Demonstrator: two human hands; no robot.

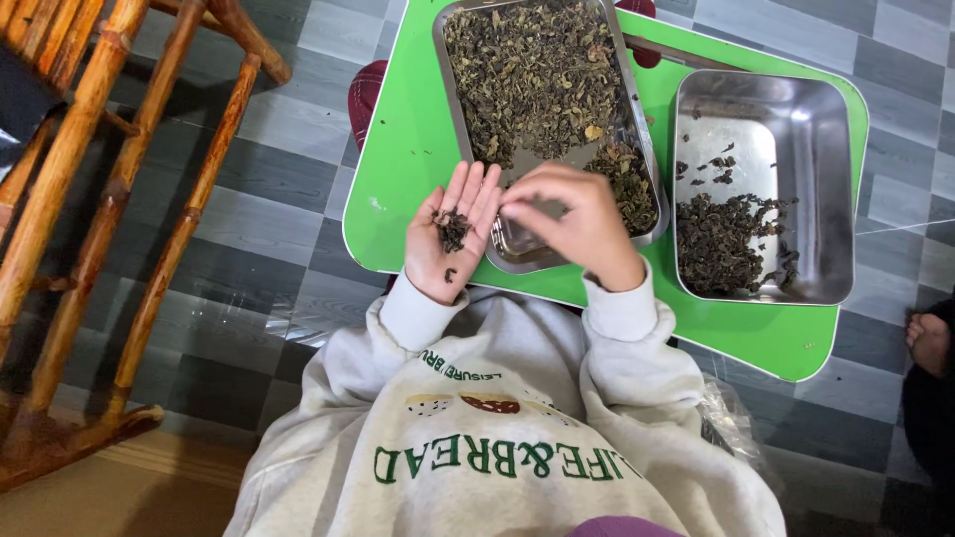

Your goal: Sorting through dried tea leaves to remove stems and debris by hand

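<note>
My left hand (450,239) lies palm up over the near edge of the green table (398,159), cupping a small pile of dark dried leaves (453,229). My right hand (582,224) hovers over the near end of the long steel tray (512,254), fingers pinched together close to the left fingertips; what they pinch is too small to tell. The long tray holds a large heap of dried leaves (537,75). To its right a squarer steel tray (821,179) holds a smaller dark pile (726,239).
A wooden chair (99,199) stands at the left on the grey checkered tile floor (269,219). Another person's foot (930,343) shows at the right edge. A clear plastic bag (731,423) lies by my right elbow.
</note>
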